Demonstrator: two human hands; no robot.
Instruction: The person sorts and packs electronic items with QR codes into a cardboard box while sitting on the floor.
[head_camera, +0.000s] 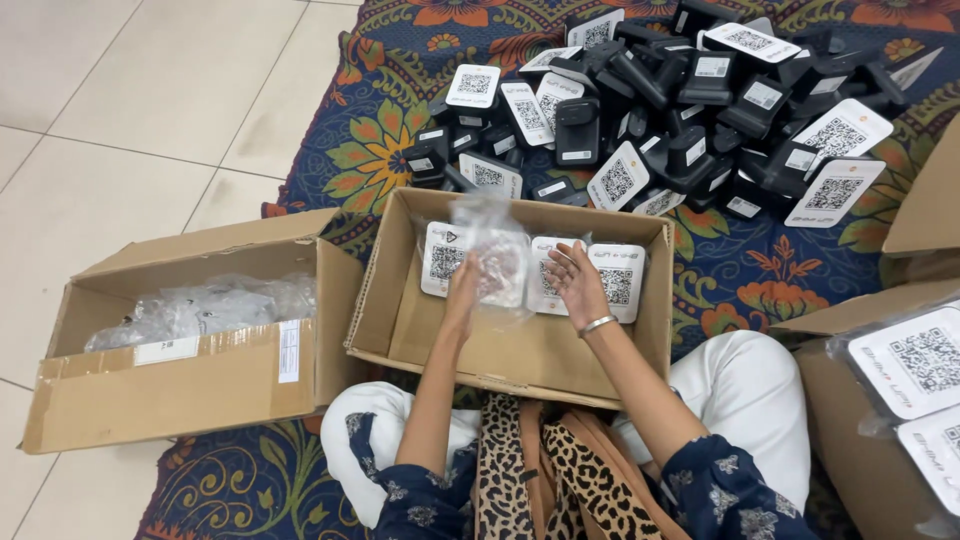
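**Two hands in the middle carton**

Two cartons sit open before my crossed legs, and both my hands are inside the nearer one. My left hand pinches a clear plastic bag, holding it upright over the middle cardboard box. My right hand, with a metal bangle on the wrist, is open, fingers spread, resting against the bag's right edge and grasping nothing that I can see. Behind the bag, a row of white bagged code stands leans against the box's far wall, each a rounded white card bearing a square black code.

To my left, the second open carton holds a heap of crumpled clear plastic bags; a white label strip sits on its near flap. At my right, another carton carries larger bagged white code cards.

Farther off, on the floral patterned mat, lies a big pile of black stands, loose and unbagged, many showing white code faces.
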